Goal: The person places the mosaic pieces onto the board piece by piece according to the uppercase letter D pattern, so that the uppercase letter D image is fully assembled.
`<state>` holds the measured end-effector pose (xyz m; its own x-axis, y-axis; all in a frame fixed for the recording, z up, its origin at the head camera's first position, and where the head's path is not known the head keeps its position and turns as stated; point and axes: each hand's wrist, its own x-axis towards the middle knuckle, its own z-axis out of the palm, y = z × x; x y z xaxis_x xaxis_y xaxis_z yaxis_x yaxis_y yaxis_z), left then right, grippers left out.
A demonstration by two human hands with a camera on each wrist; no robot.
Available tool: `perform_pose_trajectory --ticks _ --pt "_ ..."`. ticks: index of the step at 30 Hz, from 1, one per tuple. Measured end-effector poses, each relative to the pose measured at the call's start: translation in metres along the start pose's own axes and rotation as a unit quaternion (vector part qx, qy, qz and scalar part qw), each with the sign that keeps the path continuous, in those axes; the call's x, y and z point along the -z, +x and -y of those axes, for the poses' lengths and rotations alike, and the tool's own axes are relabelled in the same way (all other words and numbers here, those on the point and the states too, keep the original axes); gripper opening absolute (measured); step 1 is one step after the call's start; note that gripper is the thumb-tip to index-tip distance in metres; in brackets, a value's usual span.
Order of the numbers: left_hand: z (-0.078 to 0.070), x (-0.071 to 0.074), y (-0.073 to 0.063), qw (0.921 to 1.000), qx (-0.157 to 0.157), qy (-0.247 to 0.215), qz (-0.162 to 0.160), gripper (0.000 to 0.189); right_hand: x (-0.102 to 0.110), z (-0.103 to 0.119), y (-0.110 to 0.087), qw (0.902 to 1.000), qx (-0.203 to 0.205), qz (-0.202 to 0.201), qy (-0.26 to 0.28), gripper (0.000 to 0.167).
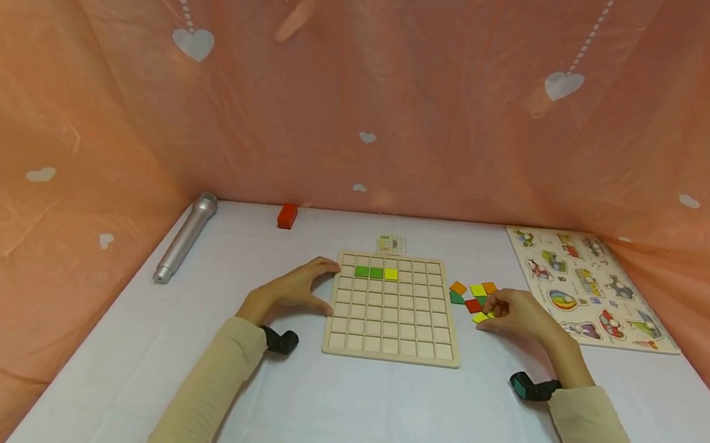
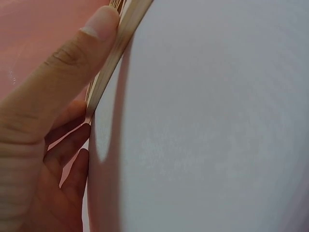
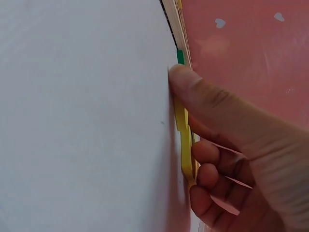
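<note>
A wooden grid board point(image 1: 391, 330) lies flat mid-table, with two green tiles point(image 1: 369, 272) and a yellow tile point(image 1: 391, 274) in its second row. Against the board's left edge rests my left hand point(image 1: 297, 287), thumb and fingertips spread apart; the left wrist view shows the thumb point(image 2: 102, 21) on the board's side point(image 2: 112, 58). My right hand point(image 1: 522, 315) is at the loose tiles to the right of the board. Its thumb point(image 3: 186, 79) and curled fingers pinch a yellow tile point(image 3: 181, 115), with another yellow tile point(image 3: 186, 152) right beside it. The fingers partly cover the pile.
Near the right hand lie an orange tile point(image 1: 458, 287), a green tile point(image 1: 457, 298) and a red tile point(image 1: 473, 306). A picture puzzle board point(image 1: 585, 301) is at the right. Behind the grid sits a small pattern card point(image 1: 391, 244). A red block point(image 1: 288, 216) and a silver microphone point(image 1: 186, 237) lie left.
</note>
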<state>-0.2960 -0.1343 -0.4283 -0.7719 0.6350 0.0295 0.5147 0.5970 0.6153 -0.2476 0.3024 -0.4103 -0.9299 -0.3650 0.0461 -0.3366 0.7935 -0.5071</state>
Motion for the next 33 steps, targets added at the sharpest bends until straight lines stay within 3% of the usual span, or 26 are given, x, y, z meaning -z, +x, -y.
perform_pose_trajectory --ticks 7,13,23,33 --pt "0.0 0.0 0.0 1.0 -0.005 0.006 0.0 0.086 -0.003 -0.003 0.003 0.9995 0.006 -0.021 0.024 0.031" --pt "0.003 -0.001 0.001 1.0 -0.004 0.002 -0.002 0.086 -0.01 0.0 0.013 0.9947 0.07 -0.07 0.026 0.028" --pt "0.001 0.0 0.001 1.0 0.0 -0.001 0.0 0.085 -0.023 0.009 0.032 0.99 0.136 -0.037 0.012 0.031" --pt "0.001 0.0 0.001 1.0 -0.007 0.006 -0.001 0.086 -0.024 0.01 0.03 0.9926 0.115 -0.035 0.011 0.025"
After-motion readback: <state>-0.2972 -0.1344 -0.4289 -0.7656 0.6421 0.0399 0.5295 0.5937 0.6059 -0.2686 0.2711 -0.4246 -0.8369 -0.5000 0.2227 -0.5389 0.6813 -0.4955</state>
